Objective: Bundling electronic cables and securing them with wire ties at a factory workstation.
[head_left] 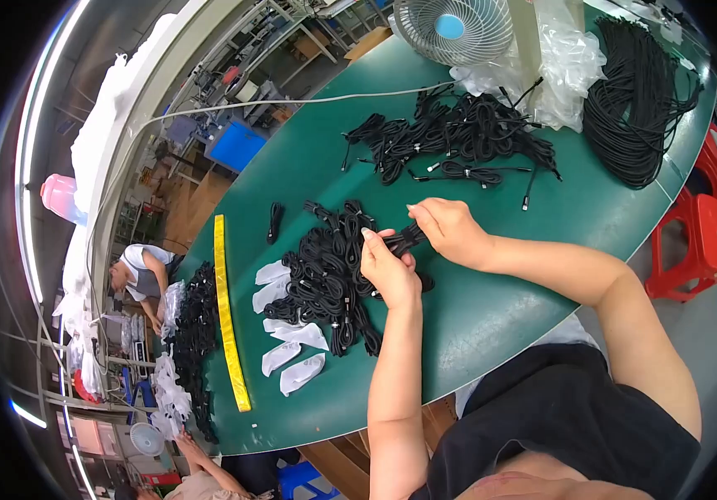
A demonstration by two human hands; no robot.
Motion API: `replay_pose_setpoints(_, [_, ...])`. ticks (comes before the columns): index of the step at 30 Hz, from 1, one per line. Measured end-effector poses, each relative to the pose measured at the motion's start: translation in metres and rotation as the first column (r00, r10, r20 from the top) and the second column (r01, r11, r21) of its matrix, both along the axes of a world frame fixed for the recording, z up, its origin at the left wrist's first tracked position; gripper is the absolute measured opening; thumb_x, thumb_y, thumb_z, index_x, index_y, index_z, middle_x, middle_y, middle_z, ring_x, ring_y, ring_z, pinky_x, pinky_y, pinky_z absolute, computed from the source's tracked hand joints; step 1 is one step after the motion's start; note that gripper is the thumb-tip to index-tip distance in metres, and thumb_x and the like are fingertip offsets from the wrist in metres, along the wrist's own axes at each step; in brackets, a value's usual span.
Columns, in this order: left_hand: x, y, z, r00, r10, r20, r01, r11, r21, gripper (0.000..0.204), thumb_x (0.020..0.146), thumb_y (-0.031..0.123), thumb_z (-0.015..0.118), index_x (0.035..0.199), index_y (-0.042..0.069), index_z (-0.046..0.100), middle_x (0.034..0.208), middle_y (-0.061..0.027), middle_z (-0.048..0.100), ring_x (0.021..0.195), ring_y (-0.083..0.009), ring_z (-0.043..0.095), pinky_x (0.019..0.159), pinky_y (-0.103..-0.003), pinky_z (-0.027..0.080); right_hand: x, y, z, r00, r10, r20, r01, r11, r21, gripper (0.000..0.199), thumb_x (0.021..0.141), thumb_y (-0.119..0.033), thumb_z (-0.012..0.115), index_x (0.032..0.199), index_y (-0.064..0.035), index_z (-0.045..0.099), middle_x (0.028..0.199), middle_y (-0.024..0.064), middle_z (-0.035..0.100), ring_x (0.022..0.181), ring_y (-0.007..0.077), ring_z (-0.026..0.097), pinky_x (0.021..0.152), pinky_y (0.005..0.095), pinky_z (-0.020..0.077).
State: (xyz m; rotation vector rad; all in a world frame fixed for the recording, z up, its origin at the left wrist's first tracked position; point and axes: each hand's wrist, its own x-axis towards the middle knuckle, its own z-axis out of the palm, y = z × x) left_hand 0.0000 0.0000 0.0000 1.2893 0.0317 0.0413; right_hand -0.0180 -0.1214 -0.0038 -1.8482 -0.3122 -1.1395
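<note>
At the far left a co-worker (143,271) in a light top and grey apron leaned over the table's edge with a hand on a clear plastic bag (173,304), and below, near the lower rim, a second person (208,482) reached an arm toward some white plastic bags (172,392). A long dark heap of cables (199,325) ran down that end of the green table (492,329), and just to its right lay a yellow strip (232,325), which set it apart from everything nearer the hands. Past the strip, one slim black bundle (275,223) lay alone, with several white slips (302,373) below it, some of them tucked against a pile of coiled black cables (317,271). At the right side of this pile the left hand (392,273) was closed on a cable bundle (406,240), thumb raised along its near end; the right hand (454,233) gripped the same bundle at its other end — the two hands close together, the bundle held between them above the table. Beyond the hands spread a looser tangle of black cables (475,129), with a fan (458,27) behind it. Further right came clear bags (571,67), then a big hank of long black cable (635,104) — and, off the table's edge, red stools (696,246) on the floor.
</note>
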Motion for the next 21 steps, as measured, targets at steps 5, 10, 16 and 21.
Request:
replay_pose_setpoints(5, [0.017,0.000,0.009,0.987,0.049,-0.154,-0.115,0.885,-0.451,0.033,0.095,0.030,0.041,0.090,-0.003,0.047,0.069,-0.0078,0.050,0.052,-0.0140,0.049,0.042,-0.023,0.041,0.026,-0.037,-0.010,0.932,-0.099,-0.349,0.070,0.993,-0.096,0.039,0.091,-0.035,0.045,0.088,0.0019,0.057,0.078,0.0158,0.057,0.075,0.0272,0.057,0.063,0.0362,0.0457])
replay_pose_setpoints(10, [0.050,0.059,0.018,0.970,0.035,-0.239,-0.220,0.529,-0.820,0.041,0.092,0.030,0.047,0.101,-0.010,0.048,0.095,-0.0244,0.058,0.087,-0.0302,0.062,0.065,-0.031,0.056,0.027,-0.080,-0.022,0.633,-0.740,-0.228,0.310,0.513,-0.800,0.017,0.065,-0.012,0.062,0.079,-0.0025,0.061,0.083,0.0099,0.056,0.083,0.0253,0.051,0.068,0.0353,0.0387])
replay_pose_setpoints(16, [0.029,0.028,0.007,0.880,-0.420,-0.223,0.330,0.877,-0.351,0.023,0.085,0.023,0.058,0.098,0.003,0.059,0.095,-0.0128,0.063,0.075,-0.0205,0.061,0.058,-0.029,0.047,0.020,-0.073,-0.014,0.809,-0.502,-0.305,0.212,0.733,-0.646,0.020,0.066,-0.013,0.062,0.081,-0.0012,0.057,0.083,0.0134,0.054,0.083,0.0295,0.052,0.068,0.0402,0.0426])
replay_pose_setpoints(21, [0.005,0.004,0.007,0.861,-0.502,-0.077,0.463,0.838,-0.287,0.029,0.089,0.031,0.054,0.101,0.005,0.057,0.089,-0.0045,0.061,0.074,-0.0137,0.057,0.058,-0.028,0.045,-0.013,-0.027,0.031,0.967,-0.037,-0.252,-0.067,0.917,-0.393,0.033,0.071,-0.015,0.065,0.098,-0.0012,0.055,0.086,0.0109,0.050,0.079,0.0265,0.054,0.062,0.0362,0.0464])
